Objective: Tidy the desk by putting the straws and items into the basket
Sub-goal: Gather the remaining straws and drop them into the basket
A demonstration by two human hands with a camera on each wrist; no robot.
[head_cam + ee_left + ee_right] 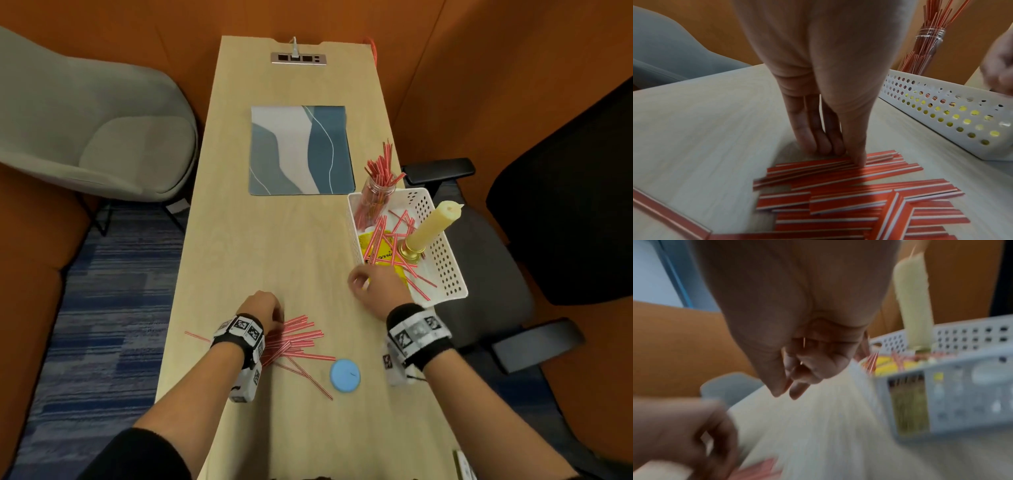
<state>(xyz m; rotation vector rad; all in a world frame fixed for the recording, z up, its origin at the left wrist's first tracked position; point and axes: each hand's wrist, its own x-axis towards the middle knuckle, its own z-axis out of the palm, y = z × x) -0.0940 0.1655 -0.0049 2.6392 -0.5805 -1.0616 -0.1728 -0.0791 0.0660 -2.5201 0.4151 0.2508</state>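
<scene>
A pile of red-and-white straws (298, 339) (838, 194) lies on the wooden desk near its front edge. My left hand (274, 313) (836, 154) stands on the pile's far edge, fingers straight, thumb pressing on the top straws. The white perforated basket (445, 294) (931, 105) (962, 394) sits at the desk's right edge. It holds a jar of straws (375, 195) (927, 45), a candle (435, 226) (912, 305), a yellow packet (370, 246) and loose straws. My right hand (359, 282) (785, 392) hovers by the basket's near left corner, fingers loosely curled, apparently holding nothing. A blue round lid (345, 374) lies beside the pile.
One stray straw (197, 336) (668, 214) lies left of my left wrist at the desk's edge. A blue-grey placemat (299, 150) lies mid-desk, with a socket panel (298, 58) at the far end. A grey armchair (85, 120) stands left and a black office chair (565, 205) right.
</scene>
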